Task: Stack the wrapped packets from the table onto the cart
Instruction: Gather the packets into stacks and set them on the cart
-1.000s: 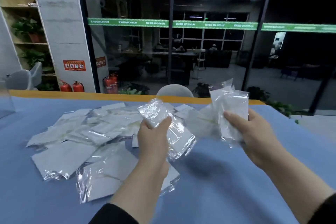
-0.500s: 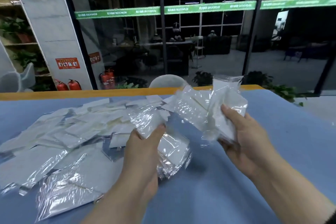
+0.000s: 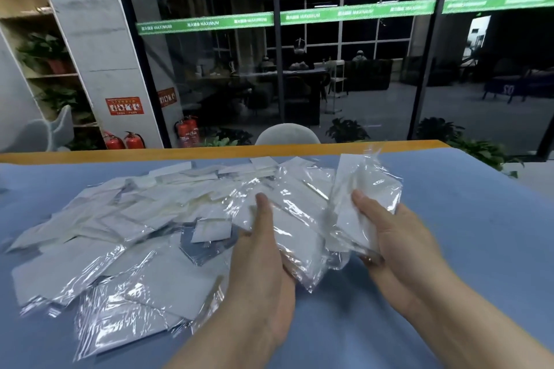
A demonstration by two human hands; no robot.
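Crinkled clear wrap fills both grips: the left hand (image 3: 263,263) pinches one wrapped packet (image 3: 287,219), the right hand (image 3: 398,237) clasps a packet bundle (image 3: 362,189) (thumb on top), above the blue tabletop (image 3: 479,219); loose packets (image 3: 120,234) lie heaped leftward.

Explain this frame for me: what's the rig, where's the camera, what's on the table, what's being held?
There is no robot. A person works with bare hands, and one wide-angle camera on their head looks forward and down, so the arms enter from the bottom edge.

The left hand and right hand each grip clear plastic-wrapped packets with white contents: the left hand's packet and the right hand's bunch of packets, raised above the blue table.

A loose pile of packets lies spread over the table's left half. Behind the table are a chair back, glass walls and fire extinguishers. No cart shows in this view.
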